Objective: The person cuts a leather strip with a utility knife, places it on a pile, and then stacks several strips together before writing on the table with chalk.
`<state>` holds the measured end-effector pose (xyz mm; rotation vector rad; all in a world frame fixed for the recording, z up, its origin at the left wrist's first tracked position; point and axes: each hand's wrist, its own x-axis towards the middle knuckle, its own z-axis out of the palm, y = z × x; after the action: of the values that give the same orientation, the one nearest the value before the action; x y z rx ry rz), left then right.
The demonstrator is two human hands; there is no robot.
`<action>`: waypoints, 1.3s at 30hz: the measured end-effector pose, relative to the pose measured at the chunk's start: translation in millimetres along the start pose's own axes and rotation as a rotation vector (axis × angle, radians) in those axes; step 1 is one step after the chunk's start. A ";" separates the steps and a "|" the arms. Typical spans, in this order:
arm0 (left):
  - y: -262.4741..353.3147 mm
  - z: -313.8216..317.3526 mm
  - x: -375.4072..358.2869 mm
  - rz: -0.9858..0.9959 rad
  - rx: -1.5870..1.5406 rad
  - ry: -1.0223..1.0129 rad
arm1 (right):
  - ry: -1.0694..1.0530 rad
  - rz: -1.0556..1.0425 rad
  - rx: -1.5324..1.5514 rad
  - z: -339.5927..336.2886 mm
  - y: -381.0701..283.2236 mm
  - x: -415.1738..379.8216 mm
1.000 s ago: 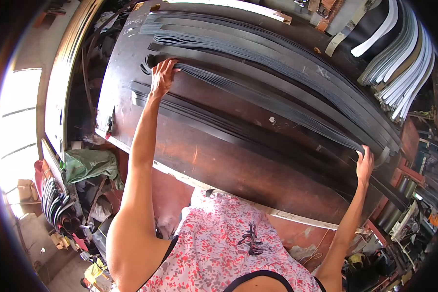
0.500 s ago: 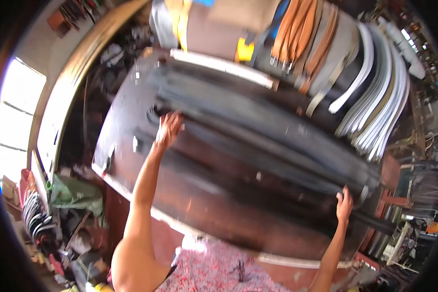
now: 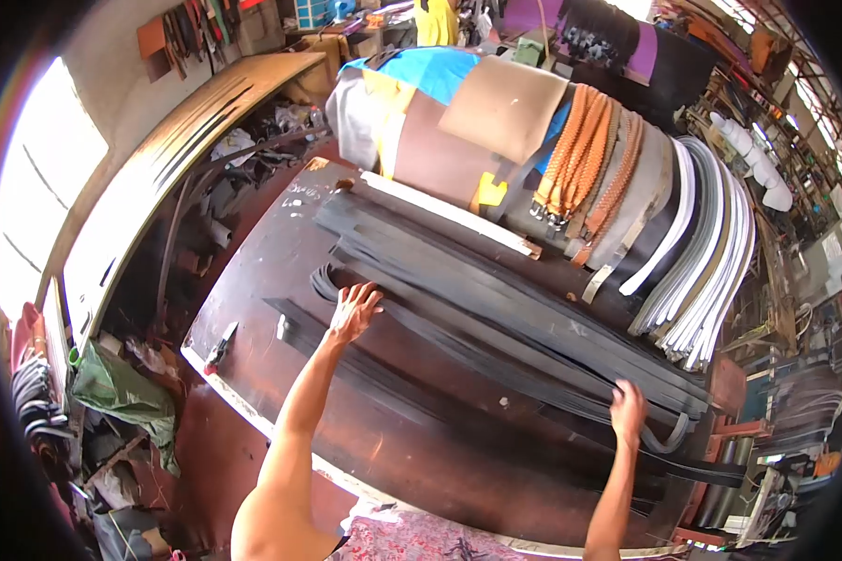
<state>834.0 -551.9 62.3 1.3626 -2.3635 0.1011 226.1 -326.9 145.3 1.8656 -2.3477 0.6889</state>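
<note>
Long black strips (image 3: 496, 280), which look like leather or rubber, lie in bundles along a dark tabletop. My left hand (image 3: 355, 313) has its fingers bent over a bundle of them, just beside its looped end (image 3: 323, 282). Toward the right end of the same bundle, my right hand (image 3: 629, 411) is closed with its fingertips at a thin black strip. Part of what it grips is hidden behind the fingers. A curled strip end (image 3: 669, 436) rests just right of that hand. Other black strips (image 3: 384, 379) lie nearer my body.
A knife-like tool (image 3: 221, 348) lies on the table's left side. Beyond a white bar (image 3: 449, 217), a rounded stand carries orange braided straps (image 3: 580, 150) and hanging white strips (image 3: 711, 271). A green sack (image 3: 126, 393) sits at the lower left, by a long wooden board (image 3: 187, 122).
My view has tilted up, showing more of the background, and is sharper. Both hands remain at the black strips. My right hand's fingers look closer together.
</note>
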 end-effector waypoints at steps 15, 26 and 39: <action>-8.0 26.8 -3.3 0.002 -0.044 0.061 | -0.348 -0.518 0.020 189.8 -318.5 96.8; -12.3 34.1 5.1 -0.003 -0.120 0.062 | -0.242 -0.618 -0.053 200.5 -315.1 103.9; -16.6 28.0 26.7 0.062 -0.164 0.082 | -0.054 -0.553 0.059 204.3 -317.1 95.9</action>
<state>827.6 -589.5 44.6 1.1867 -2.2915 -0.0186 543.9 -544.3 88.4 2.4220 -1.7075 0.6446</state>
